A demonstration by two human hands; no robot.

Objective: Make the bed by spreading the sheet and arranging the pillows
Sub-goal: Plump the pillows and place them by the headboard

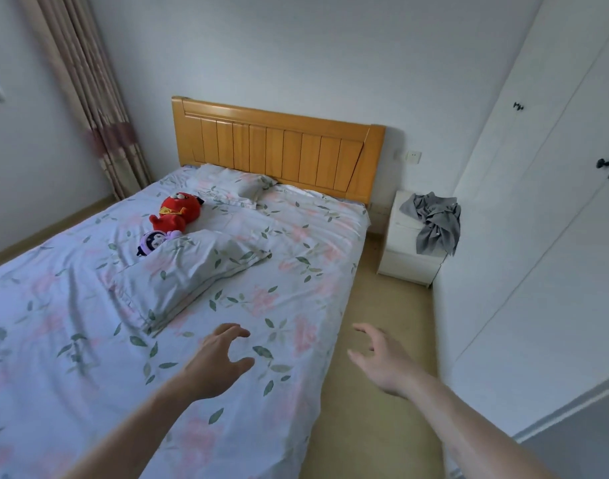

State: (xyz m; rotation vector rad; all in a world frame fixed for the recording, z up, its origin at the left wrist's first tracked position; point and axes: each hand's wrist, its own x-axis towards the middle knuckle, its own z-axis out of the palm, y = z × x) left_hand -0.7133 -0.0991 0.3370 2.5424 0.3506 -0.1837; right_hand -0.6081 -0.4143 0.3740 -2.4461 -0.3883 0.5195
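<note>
Pale walls [296, 46] and a beige floor [372, 392]. A curtain [99, 108] hangs far left. White wardrobe doors [555, 202] stand beside a white nightstand [407, 257].

No text, label, brand, number or sign can be read anywhere in the view. The red plush toy [177, 210] on the bed carries a yellow band across its front, but any marking on it is too small to make out. The wall socket [413, 155] at the far right of the headboard shows only its slots, with no lettering that can be told.
</note>
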